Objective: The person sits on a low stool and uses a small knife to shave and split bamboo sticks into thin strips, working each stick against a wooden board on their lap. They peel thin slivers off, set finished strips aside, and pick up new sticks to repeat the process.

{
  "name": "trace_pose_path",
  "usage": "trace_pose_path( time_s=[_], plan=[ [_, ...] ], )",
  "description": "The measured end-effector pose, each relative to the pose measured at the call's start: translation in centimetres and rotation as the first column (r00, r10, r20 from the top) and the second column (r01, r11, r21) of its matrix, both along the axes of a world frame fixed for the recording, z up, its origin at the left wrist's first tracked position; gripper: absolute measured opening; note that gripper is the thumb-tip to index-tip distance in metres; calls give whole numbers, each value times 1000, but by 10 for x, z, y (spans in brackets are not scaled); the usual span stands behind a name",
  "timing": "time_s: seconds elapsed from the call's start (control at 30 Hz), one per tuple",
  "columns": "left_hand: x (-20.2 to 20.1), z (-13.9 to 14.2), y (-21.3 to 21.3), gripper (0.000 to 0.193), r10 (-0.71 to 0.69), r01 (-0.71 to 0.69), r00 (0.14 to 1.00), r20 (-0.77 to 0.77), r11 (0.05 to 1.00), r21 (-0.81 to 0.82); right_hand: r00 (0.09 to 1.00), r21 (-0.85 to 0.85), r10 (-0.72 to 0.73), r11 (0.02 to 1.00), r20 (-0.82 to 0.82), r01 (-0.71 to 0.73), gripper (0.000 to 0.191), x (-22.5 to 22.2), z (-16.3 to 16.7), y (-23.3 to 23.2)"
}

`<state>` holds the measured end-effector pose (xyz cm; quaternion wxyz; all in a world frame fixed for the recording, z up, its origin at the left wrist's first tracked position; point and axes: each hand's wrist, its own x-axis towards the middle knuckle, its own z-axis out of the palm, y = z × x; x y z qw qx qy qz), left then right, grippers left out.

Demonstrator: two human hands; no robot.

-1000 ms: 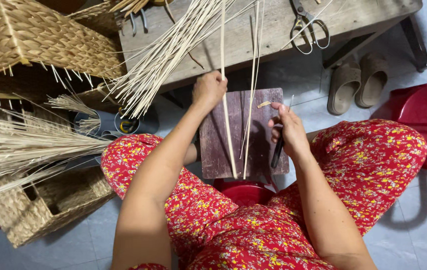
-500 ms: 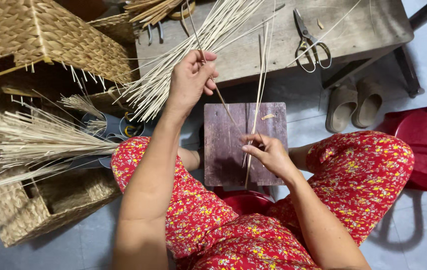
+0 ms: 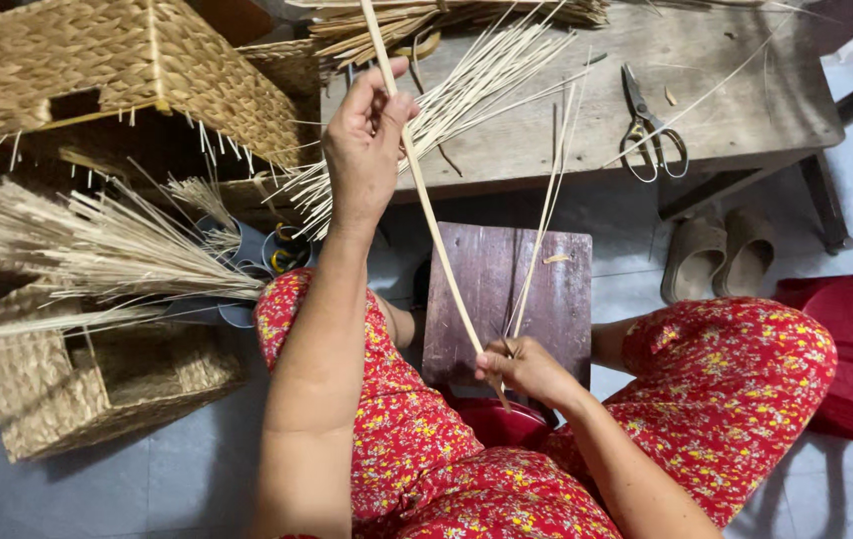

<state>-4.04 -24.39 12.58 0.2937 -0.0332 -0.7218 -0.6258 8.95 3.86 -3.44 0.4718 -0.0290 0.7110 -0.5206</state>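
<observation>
A long wooden surface (image 3: 746,110) is seen carrying a fanned bundle of pale reed strips (image 3: 466,100) and a pair of scissors (image 3: 651,135). Woven baskets (image 3: 137,70) with unfinished spoke ends are set at the left, so much weaving appears left to do. A dark wooden board (image 3: 546,299) lies between the knees. One flat reed strip (image 3: 426,205) is held taut: its upper part is pinched in the closed fingers of the left hand (image 3: 366,150), its lower end gripped by the right hand (image 3: 521,369) over the board.
</observation>
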Motion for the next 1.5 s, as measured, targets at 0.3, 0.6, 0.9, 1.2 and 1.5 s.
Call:
trace_pose_path(
  time_s=[0.3,0.6,0.9,1.2,1.5],
  plan=[
    [13,37,-5,25,-11,10,995,-95,1000,-4,994,-36,98,995,47,-96,31,18,-29,-7],
    [119,122,-17,30,-14,99,946,-324,963,249,989,-174,-147,974,-3,144,33,20,18,-10],
    [151,143,20,20,65,-37,951,-302,995,97,898,-162,-355,901,260,403,51,30,56,2],
    [92,109,69,22,-271,218,950,-158,933,-287,759,-461,-639,714,-123,527,57,18,125,22],
    [104,103,100,31,-375,310,924,-82,855,-415,780,-836,-626,432,-7,339,72,19,258,28]
  ],
)
